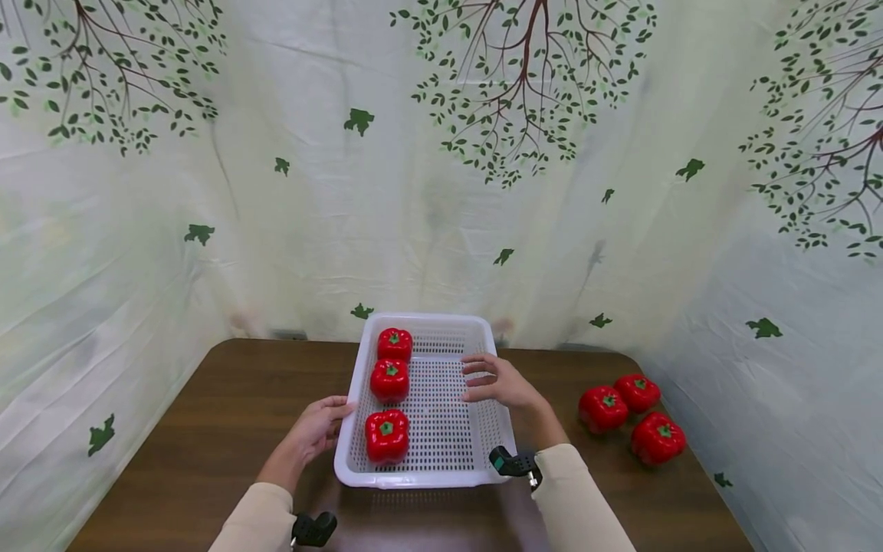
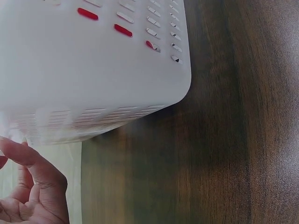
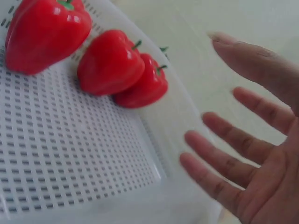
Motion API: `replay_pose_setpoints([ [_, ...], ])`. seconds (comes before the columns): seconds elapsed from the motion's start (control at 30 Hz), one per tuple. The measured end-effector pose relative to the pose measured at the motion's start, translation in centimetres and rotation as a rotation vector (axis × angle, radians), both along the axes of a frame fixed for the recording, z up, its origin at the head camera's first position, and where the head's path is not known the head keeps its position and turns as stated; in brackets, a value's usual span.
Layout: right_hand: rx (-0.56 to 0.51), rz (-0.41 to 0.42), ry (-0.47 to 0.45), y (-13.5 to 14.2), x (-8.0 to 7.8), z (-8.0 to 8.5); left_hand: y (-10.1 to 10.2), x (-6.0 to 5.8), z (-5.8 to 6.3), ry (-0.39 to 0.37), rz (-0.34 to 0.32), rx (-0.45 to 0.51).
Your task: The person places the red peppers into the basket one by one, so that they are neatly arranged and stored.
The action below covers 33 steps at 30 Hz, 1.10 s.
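A white perforated plastic basket (image 1: 441, 414) is in the middle of the head view. Along its left side stand three red bell peppers, at the back (image 1: 395, 345), in the middle (image 1: 389, 381) and nearer the front (image 1: 387, 437). My left hand (image 1: 319, 431) holds the basket's left rim by the fingertips; the left wrist view shows its bent fingers (image 2: 32, 175) beside the basket wall. Over the basket's right side hovers my right hand (image 1: 507, 383), fingers spread and holding nothing. In the right wrist view its fingers (image 3: 238, 142) are apart from the peppers.
Three more red bell peppers, at the left (image 1: 603, 409), back (image 1: 638, 392) and front (image 1: 658, 438), sit together at the right of the brown wooden table (image 1: 276, 383). Behind the table hangs a pale curtain (image 1: 428, 215) with leaf prints.
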State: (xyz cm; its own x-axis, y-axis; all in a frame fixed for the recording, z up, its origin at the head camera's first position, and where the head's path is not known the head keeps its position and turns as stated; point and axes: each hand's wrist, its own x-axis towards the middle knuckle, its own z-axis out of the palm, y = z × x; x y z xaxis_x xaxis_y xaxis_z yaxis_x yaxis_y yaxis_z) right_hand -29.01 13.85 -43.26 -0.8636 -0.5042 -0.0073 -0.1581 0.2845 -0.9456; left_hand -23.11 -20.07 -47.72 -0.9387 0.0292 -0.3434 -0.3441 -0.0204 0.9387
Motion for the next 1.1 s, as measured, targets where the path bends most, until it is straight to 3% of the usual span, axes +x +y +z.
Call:
replay_pose_setpoints([
  [0.3,-0.141,-0.175,0.013,3.7,1.0,-0.1,0.0,0.1,0.0,0.0,0.002,-0.002],
  [0.7,-0.166,-0.488,0.114,7.9,1.6,-1.4,0.0,0.0,0.1,-0.016,0.005,-0.031],
  [0.93,-0.219,-0.657,0.137,8.7,3.8,-0.1,0.1,-0.2,0.1,-0.016,0.003,-0.016],
  [1.1,-0.252,-0.756,0.164,9.9,4.3,-0.8,0.0,-0.1,0.1,-0.016,0.005,-0.02],
])
